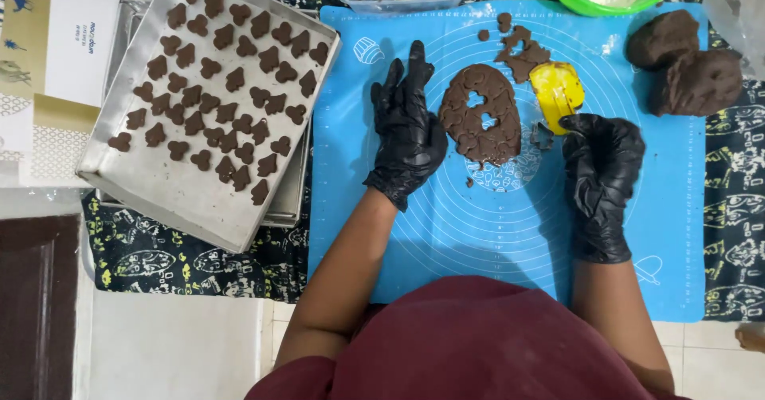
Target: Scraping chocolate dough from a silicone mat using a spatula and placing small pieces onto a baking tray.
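Head view: rolled chocolate dough point(480, 113) lies flat between the hands, its oval running lengthwise away from the person, cut-out holes in it. Left hand point(408, 125) rests open, fingers spread on the mat just beside the dough. Right hand point(599, 157) is curled, pinching a small cutter point(543, 136) at the dough's edge. Blue mat point(510, 233) covers the table; a tray point(143, 185) of cut cookies point(223, 89) sits left
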